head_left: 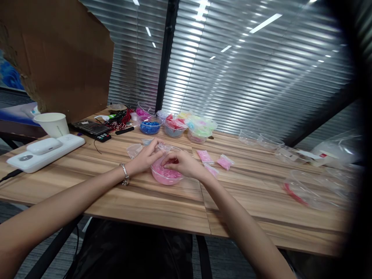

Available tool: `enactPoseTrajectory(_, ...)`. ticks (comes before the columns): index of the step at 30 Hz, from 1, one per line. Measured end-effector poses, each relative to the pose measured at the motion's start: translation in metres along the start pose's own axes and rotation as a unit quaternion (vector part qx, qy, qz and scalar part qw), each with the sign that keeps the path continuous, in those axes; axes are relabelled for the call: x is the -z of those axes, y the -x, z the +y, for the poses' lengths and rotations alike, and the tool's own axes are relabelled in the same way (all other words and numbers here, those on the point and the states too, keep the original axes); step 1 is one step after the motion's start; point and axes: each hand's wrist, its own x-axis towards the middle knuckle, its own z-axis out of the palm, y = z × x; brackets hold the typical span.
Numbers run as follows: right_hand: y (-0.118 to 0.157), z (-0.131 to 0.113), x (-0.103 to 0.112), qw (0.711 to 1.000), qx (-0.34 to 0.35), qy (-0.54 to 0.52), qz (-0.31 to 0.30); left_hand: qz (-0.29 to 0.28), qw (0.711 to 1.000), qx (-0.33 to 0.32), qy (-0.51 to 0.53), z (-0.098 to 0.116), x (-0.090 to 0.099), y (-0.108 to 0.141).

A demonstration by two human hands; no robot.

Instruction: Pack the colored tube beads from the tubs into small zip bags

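Observation:
A clear round bowl point(167, 179) of small pink pieces stands on the table in front of me. My left hand point(147, 158) is at its left rim, fingers closed on what looks like a small clear plastic bag point(164, 147) above the bowl. Over the bowl's right side, my right hand point(181, 162) is in a pinch, its fingertips just above the pink pieces. Whatever lies between those fingertips is too small to make out. Right of the bowl are filled pink bags point(205, 156), several in a loose group. Another clear bag point(134, 151) lies beside my left hand.
Behind stand a bowl of blue pieces point(150, 127), a bowl with red bags point(175, 126) and a bowl with pale green bags point(200, 130). A white power strip point(46, 153) and paper cup point(54, 124) are left. Clear containers point(308, 190) stand right.

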Motion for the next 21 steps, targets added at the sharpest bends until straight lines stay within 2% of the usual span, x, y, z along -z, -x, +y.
enactPoseTrajectory(8,-0.002,0.002,-0.002,0.989,-0.027,-0.123,0.071,0.001,1.000,0.016,0.014,0.003,-0.001,0.002)
enactPoseTrajectory(13,-0.005,0.007,-0.003,0.963,-0.055,-0.232,0.126,0.013,0.999,0.025,0.036,0.003,-0.002,0.003)
enactPoseTrajectory(21,-0.006,0.012,0.000,0.923,-0.061,-0.331,0.188,0.008,0.998,0.026,0.062,0.002,-0.001,0.003)
